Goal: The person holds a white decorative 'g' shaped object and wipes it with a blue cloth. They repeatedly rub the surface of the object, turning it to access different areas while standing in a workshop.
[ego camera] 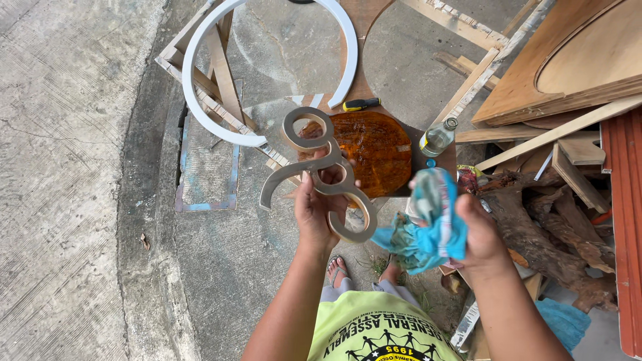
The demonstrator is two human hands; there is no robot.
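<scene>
Yellow-green shirt fabric [374,331] fills the bottom edge, closest to the lens, and both forearms rise from it. Beyond them, the concrete floor [73,167] takes up the whole left side. At upper right lies a stack of plywood boards [568,60], with rough dark logs [548,227] below it. A white ring [200,80] rests on a wooden frame [224,73] at the top. A varnished wood slab [378,157] sits just behind the hands, with a clear bottle [438,138] beside it and a screwdriver [360,104] near its upper edge. The left hand [319,204] holds up a curly metal piece [314,164] in the air over the floor, its grip closed around the middle where the loops join. That piece looks stiff and smooth, likely slick and moderately light; the narrow waist between the loops seems the surest hold, since the loop edges may be sharp. The right hand [478,230] has its grip bunched on a blue rag [428,230], soft and limp, hanging just beside the metal piece's lower loop. Nothing stands between rag and metal; the slab and bottle sit close behind.
</scene>
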